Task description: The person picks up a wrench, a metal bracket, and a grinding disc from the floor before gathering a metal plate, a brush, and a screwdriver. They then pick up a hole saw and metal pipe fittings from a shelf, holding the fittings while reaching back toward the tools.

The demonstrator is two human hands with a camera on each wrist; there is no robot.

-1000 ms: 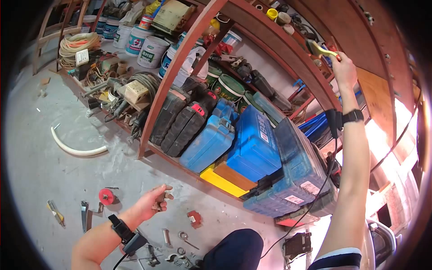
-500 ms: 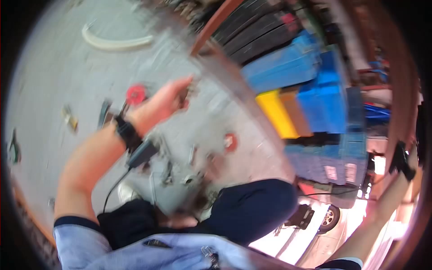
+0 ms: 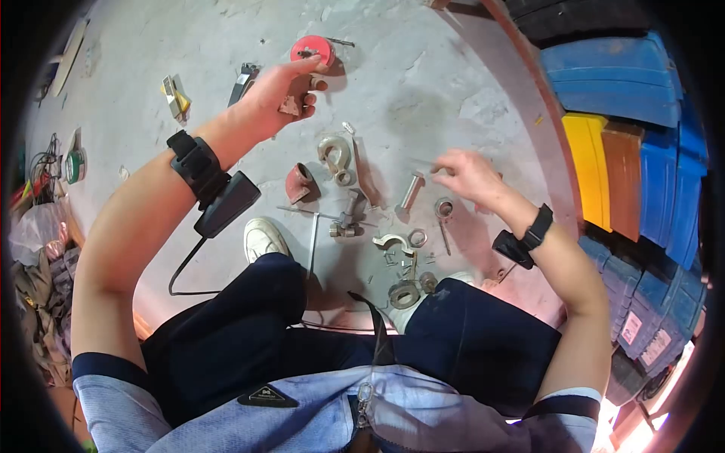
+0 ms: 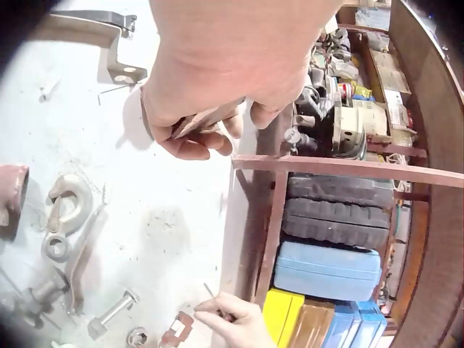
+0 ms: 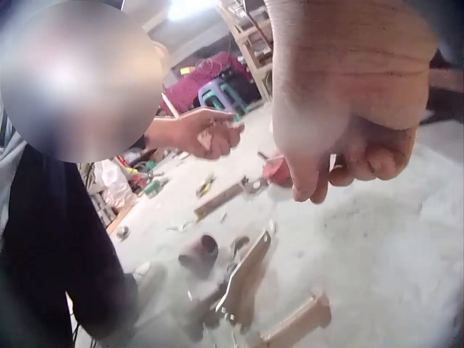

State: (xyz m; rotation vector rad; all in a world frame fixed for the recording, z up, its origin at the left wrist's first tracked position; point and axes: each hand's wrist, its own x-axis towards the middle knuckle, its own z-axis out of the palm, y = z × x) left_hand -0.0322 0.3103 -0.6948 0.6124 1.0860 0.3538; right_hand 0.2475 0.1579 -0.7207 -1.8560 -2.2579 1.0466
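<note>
My left hand (image 3: 276, 98) is over the floor, fingers curled round a small pale flat piece (image 4: 206, 118), mostly hidden in the palm. Its thumb overlaps a red round disc (image 3: 308, 47) in the head view. My right hand (image 3: 472, 180), to the right, pinches a thin grey rod (image 4: 209, 290) between thumb and fingertips. Beneath and beside the right hand lie a large bolt (image 3: 410, 192) and an eye bolt (image 3: 444, 208). Between the hands are a lifting hook (image 3: 330, 155), a red pipe elbow (image 3: 299, 181) and a long flat metal bar (image 3: 361, 174).
A pipe clamp half (image 3: 393, 240), a ring (image 3: 404, 293) and several small screws lie near my feet. A yellow-handled cutter (image 3: 175, 97) lies at the left. Blue tool cases (image 3: 615, 75) and a yellow box (image 3: 585, 170) line the shelf edge at the right.
My right hand has come down from the high shelf, where it held a yellow-handled tool, to low over the floor parts. The head view has tilted down; the left hand stays curled.
</note>
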